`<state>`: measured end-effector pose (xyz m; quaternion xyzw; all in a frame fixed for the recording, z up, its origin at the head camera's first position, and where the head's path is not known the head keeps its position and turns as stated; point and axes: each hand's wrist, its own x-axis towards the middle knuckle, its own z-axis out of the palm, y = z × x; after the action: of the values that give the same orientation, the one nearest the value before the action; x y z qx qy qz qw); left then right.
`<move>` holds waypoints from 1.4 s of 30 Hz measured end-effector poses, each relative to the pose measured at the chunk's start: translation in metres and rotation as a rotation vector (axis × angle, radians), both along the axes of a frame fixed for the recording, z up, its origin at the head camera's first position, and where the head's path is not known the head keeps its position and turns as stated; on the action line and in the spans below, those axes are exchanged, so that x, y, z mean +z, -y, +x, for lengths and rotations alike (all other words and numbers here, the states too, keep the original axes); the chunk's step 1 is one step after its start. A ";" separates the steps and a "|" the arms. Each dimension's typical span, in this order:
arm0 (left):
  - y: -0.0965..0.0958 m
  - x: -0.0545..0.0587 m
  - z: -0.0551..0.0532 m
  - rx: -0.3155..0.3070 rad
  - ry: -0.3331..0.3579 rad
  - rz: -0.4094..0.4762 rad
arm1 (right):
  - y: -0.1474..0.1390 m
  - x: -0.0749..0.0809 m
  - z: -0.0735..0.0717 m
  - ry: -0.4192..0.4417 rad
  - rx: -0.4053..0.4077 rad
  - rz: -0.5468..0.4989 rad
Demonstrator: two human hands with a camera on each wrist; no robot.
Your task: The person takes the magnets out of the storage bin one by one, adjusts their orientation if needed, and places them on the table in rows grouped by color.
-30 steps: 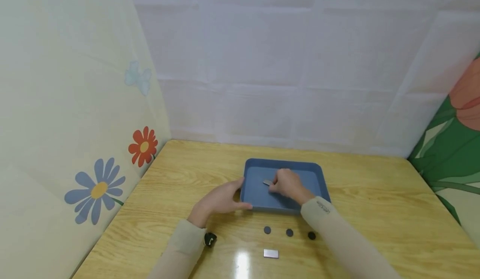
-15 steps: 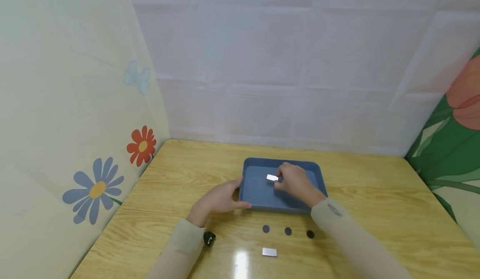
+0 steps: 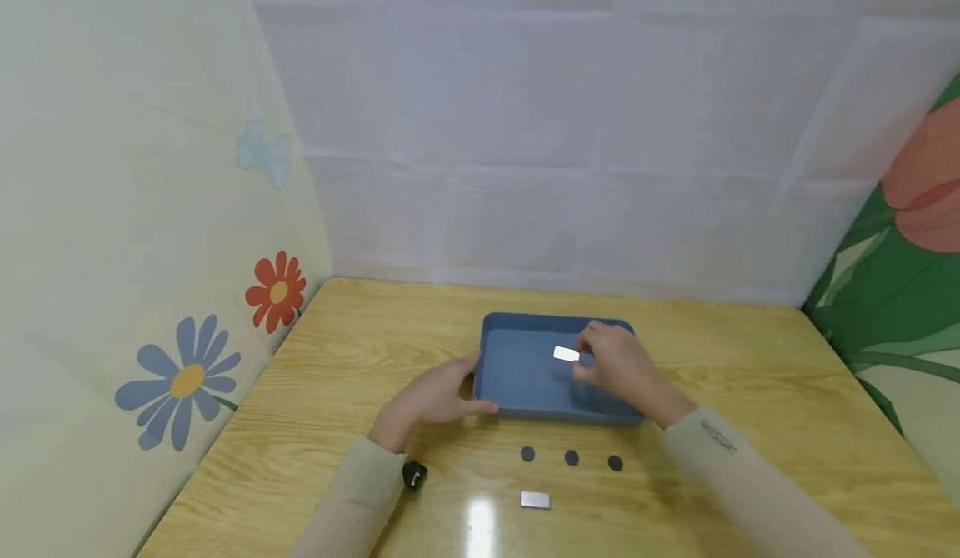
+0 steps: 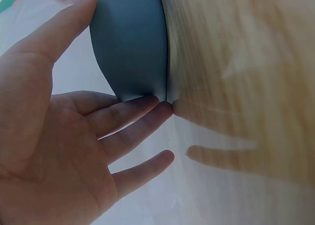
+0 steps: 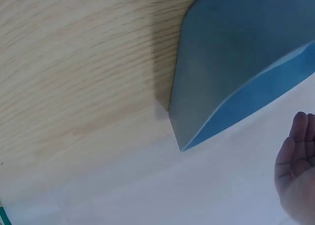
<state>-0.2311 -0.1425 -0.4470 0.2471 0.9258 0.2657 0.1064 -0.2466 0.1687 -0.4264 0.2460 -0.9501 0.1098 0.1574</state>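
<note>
A shallow blue-grey tray [image 3: 525,366] stands on the wooden table. My left hand [image 3: 435,391] spans its left end, fingers fairly straight; in the left wrist view the fingertips touch the tray wall [image 4: 130,43] low down, near the table. Over the tray's right half, my right hand [image 3: 617,362] pinches a small flat silver rectangle [image 3: 566,354] between thumb and fingers, its shiny face catching the light. In the right wrist view the right hand [image 5: 298,171] shows only partly at the edge, and the silver piece is out of sight.
Three dark round discs [image 3: 572,458] lie in a row in front of the tray. Nearer to me lies another small silver rectangle [image 3: 536,500]. A small black object [image 3: 414,475] sits by the left cuff. Fabric walls [image 3: 465,125] border the table at back and sides.
My right hand has lifted from the tray floor and moved right with the silver rectangle, whose face now shines brightly. The left hand stays at the tray's left end.
</note>
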 end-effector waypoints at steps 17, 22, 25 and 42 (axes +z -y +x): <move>0.001 0.000 0.000 0.006 0.017 0.003 | -0.026 0.008 0.048 -0.265 0.229 0.021; 0.001 -0.001 0.001 0.002 0.018 0.014 | -0.032 0.007 0.062 -0.321 0.259 0.016; 0.002 0.000 0.001 0.001 0.017 0.014 | -0.036 0.005 0.071 -0.333 0.278 0.001; 0.001 0.000 -0.001 0.004 0.018 0.001 | -0.047 -0.018 0.120 -0.314 0.314 -0.077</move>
<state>-0.2318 -0.1439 -0.4466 0.2430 0.9251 0.2686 0.1141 -0.1270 0.2157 -0.4442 0.3989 -0.8590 0.1295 0.2937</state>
